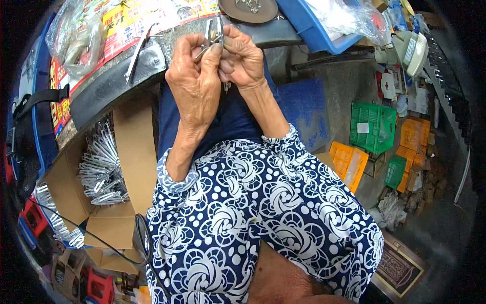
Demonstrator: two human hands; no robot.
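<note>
Near the table's front edge, my left hand [193, 83] and my right hand [246, 60] are close together, fingers bent inward. Between the fingertips both grip a small silver metal part [219, 31] with two upright prongs; the fingers hide its lower end. Below the hands, a bit of shiny metal [227, 86] shows against dark trousers, and I cannot tell what it belongs to. Left of my left hand lies a long, thin silver metal piece [135, 57] on the table edge. Just beyond my right hand sits a round brown dish [238, 14] with small metal pieces.
A cardboard box [139, 152] of many slim silver metal parts [104, 169] stands at my left. Printed sheets [121, 23] and a clear plastic bag [81, 50] cover the table's left. A blue bin [314, 35] stands far right; green [373, 126] and orange crates [349, 164] lie beyond.
</note>
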